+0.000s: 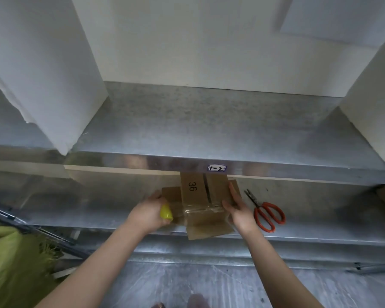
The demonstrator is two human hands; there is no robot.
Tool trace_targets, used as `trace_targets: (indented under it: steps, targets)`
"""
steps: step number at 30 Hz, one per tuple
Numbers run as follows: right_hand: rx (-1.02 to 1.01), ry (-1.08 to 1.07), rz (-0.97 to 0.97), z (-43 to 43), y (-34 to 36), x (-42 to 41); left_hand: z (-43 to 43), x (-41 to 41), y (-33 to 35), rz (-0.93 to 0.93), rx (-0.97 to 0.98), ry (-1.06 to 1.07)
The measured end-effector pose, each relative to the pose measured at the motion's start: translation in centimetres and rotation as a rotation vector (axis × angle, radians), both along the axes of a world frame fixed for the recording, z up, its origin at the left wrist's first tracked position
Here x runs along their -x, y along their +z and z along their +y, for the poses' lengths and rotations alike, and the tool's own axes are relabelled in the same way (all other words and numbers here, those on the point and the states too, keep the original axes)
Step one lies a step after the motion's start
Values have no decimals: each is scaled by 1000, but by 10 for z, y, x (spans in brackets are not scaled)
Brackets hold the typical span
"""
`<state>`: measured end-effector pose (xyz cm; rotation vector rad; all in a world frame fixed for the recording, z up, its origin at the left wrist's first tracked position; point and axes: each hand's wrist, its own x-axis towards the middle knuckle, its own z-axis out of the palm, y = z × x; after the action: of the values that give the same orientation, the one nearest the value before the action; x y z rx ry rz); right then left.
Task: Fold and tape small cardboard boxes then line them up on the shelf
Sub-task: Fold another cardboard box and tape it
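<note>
ur left hand (148,213) curls round yellow tape roll (166,212); right hand (239,211), fingers straight, braces box (195,190), prob steadying it 4 taping.

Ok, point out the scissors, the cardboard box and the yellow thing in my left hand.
scissors (259,204): head view, at the pivot.
cardboard box (192,187): head view, flap printed 36.
yellow thing (166,211): head view, its rounded body.

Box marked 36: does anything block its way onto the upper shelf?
The box has its far end under the front edge of the upper shelf, so it must come out first. Between the white blocks that shelf shows nothing in the way.
</note>
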<state>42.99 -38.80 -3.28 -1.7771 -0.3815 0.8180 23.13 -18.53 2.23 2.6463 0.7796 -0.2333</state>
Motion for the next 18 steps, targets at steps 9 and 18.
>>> trace_targets:
  steps: [9, 18]
  targets:
    - [281, 81, -509, -6, 24, 12, -2, 2, -13, -24, -79, 35]
    - [598, 132, -878, -80, -12, -29, -15, -1, -9, -13, -159, 49]
